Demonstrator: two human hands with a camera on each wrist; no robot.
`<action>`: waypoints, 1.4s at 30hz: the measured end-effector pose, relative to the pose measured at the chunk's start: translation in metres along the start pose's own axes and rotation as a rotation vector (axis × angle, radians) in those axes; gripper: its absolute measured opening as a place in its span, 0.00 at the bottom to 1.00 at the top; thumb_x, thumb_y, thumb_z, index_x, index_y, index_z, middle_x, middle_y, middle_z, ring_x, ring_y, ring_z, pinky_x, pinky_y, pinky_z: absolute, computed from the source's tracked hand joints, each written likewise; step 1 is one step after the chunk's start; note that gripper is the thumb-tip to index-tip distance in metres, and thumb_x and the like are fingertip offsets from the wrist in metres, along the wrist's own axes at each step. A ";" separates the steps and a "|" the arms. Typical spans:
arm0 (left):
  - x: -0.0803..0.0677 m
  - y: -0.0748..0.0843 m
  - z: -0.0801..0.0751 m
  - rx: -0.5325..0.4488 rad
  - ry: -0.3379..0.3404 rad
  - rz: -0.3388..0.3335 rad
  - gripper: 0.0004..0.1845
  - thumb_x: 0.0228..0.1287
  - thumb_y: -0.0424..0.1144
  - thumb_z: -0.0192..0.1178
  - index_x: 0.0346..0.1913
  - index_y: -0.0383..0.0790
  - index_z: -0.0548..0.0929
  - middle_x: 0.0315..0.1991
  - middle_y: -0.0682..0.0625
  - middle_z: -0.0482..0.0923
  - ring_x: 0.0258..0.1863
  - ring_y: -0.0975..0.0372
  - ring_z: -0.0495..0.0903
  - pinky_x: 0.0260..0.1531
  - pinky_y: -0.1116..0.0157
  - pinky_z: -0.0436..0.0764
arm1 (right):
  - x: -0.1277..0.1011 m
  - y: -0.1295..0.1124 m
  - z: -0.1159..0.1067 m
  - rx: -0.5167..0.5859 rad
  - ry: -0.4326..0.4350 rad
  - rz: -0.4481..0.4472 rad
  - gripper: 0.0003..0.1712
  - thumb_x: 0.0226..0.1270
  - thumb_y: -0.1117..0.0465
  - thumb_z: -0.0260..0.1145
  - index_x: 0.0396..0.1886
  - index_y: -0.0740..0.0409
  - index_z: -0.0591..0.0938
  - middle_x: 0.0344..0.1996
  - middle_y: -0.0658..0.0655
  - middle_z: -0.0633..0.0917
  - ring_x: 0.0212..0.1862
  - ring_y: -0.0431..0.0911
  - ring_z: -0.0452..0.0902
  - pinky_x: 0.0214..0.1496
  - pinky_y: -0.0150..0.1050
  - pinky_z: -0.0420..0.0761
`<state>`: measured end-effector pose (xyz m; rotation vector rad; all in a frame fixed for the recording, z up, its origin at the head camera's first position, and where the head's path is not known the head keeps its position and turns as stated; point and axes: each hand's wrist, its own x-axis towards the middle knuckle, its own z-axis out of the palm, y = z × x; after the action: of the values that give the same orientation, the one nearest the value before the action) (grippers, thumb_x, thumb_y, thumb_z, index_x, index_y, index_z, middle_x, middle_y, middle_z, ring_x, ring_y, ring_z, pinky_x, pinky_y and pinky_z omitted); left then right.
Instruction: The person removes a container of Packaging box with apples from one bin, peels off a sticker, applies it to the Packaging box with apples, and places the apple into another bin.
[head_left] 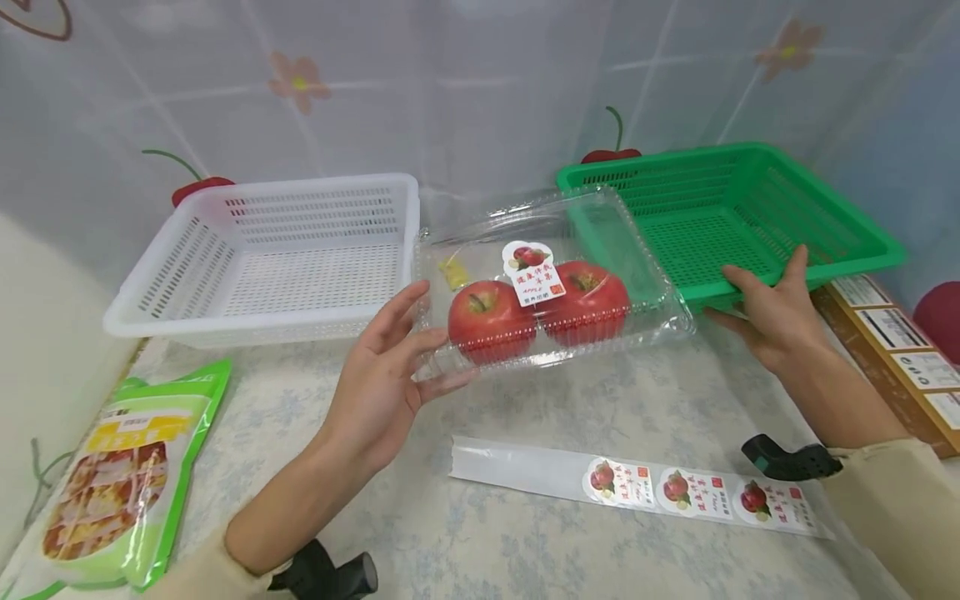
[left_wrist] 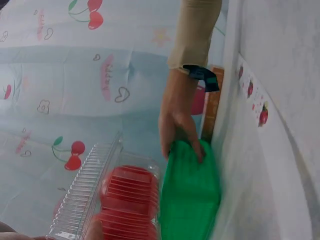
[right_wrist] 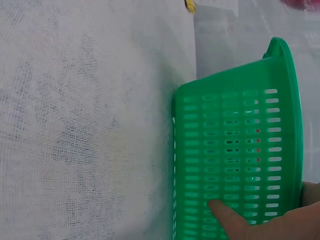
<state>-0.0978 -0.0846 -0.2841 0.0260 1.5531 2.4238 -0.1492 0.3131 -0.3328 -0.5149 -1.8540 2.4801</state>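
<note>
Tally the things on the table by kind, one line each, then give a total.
Baskets: 2, white basket and green basket
Apples: 2, apples in one box
Clear boxes: 1, box
Sticker strips: 1, strip
Snack bags: 1, bag
Cardboard boxes: 1, carton
Total: 8

I count two apples (head_left: 491,321) in one clear box (head_left: 551,279), with one label (head_left: 534,272) stuck on its lid. Two baskets: one white (head_left: 262,258), one green (head_left: 731,217). One sticker strip (head_left: 637,483) carrying three stickers. One snack bag (head_left: 123,475). One cardboard box (head_left: 892,350).
</note>
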 end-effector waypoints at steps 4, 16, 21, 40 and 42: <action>0.021 0.005 0.017 -0.021 0.002 0.017 0.27 0.62 0.29 0.54 0.62 0.54 0.68 0.65 0.56 0.53 0.59 0.55 0.64 0.39 0.51 0.78 | 0.001 0.001 0.002 -0.029 0.018 0.001 0.60 0.60 0.51 0.61 0.53 0.13 0.17 0.62 0.42 0.15 0.69 0.50 0.34 0.61 0.48 0.60; 0.085 0.003 0.106 -0.110 0.040 -0.018 0.23 0.59 0.30 0.59 0.53 0.60 0.77 0.62 0.58 0.59 0.57 0.58 0.64 0.33 0.57 0.81 | -0.001 0.001 0.000 -0.161 -0.031 -0.005 0.59 0.60 0.44 0.57 0.53 0.20 0.12 0.64 0.42 0.16 0.70 0.48 0.34 0.63 0.50 0.51; 0.113 -0.016 0.148 -0.041 0.092 -0.018 0.23 0.58 0.32 0.61 0.51 0.63 0.78 0.57 0.60 0.64 0.44 0.58 0.74 0.30 0.60 0.81 | -0.002 0.002 0.000 -0.178 -0.027 -0.009 0.59 0.60 0.44 0.57 0.53 0.21 0.12 0.62 0.42 0.14 0.70 0.47 0.32 0.64 0.51 0.50; 0.157 -0.072 0.207 0.029 0.189 -0.104 0.30 0.59 0.25 0.56 0.62 0.55 0.71 0.55 0.49 0.66 0.48 0.50 0.74 0.33 0.48 0.79 | -0.008 0.003 0.003 -0.235 0.025 -0.051 0.60 0.59 0.41 0.56 0.52 0.23 0.10 0.62 0.44 0.13 0.69 0.48 0.35 0.64 0.52 0.50; 0.157 -0.071 0.208 0.064 0.186 -0.118 0.31 0.60 0.27 0.55 0.63 0.58 0.69 0.62 0.50 0.60 0.53 0.51 0.70 0.34 0.49 0.79 | -0.008 0.002 0.003 -0.235 0.026 -0.058 0.59 0.59 0.41 0.56 0.52 0.23 0.10 0.61 0.44 0.12 0.69 0.48 0.35 0.64 0.52 0.49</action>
<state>-0.2019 0.1644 -0.2785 -0.2789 1.6590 2.3399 -0.1421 0.3080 -0.3323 -0.4872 -2.1309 2.2215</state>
